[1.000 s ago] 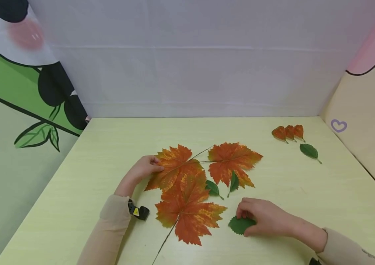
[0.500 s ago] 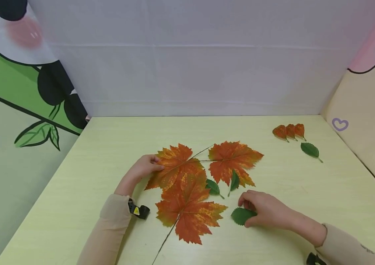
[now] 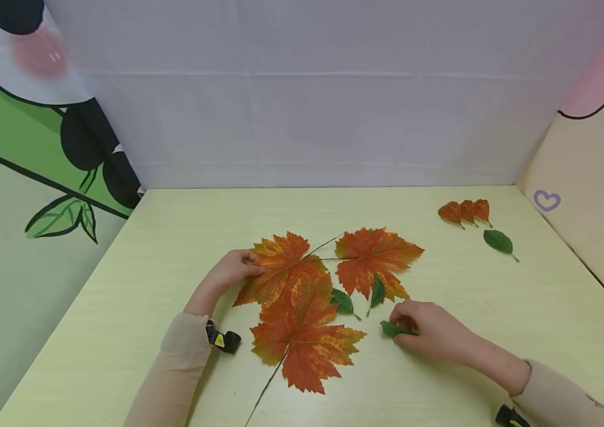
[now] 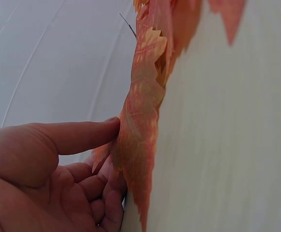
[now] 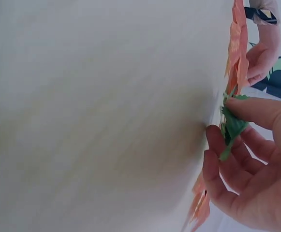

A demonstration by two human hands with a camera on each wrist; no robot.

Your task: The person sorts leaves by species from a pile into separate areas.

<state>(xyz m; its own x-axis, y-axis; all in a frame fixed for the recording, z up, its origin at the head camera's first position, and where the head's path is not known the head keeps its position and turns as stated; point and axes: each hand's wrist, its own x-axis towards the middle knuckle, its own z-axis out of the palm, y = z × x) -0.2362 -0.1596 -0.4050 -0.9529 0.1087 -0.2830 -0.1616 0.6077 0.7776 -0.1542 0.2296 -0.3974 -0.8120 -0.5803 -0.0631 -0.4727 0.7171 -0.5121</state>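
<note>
My left hand (image 3: 228, 274) pinches the left edge of an orange maple leaf (image 3: 280, 270); in the left wrist view the thumb (image 4: 89, 135) lies on one face, with curled fingers on the other side. A second maple leaf (image 3: 312, 347) overlaps it in front, its dark stem running toward the near edge. A third maple leaf (image 3: 371, 255) lies to the right. Just above the table, my right hand (image 3: 438, 332) pinches a small green leaf (image 5: 234, 123) between thumb and fingertips. Two green leaves lie by the maple leaves, one (image 3: 343, 302) partly covered, the other (image 3: 377, 292) overlapping the third.
At the table's (image 3: 200, 219) back right, three small orange-red leaves (image 3: 464, 212) overlap in a row. Another green leaf (image 3: 498, 241) lies in front of them. A pale cloth backdrop (image 3: 328, 130) rises behind the table, with printed panels on both sides.
My right hand has moved away from me, up the table, carrying the green leaf; that leaf has turned from flat to nearly edge-on. The left hand and maple leaves stay put.
</note>
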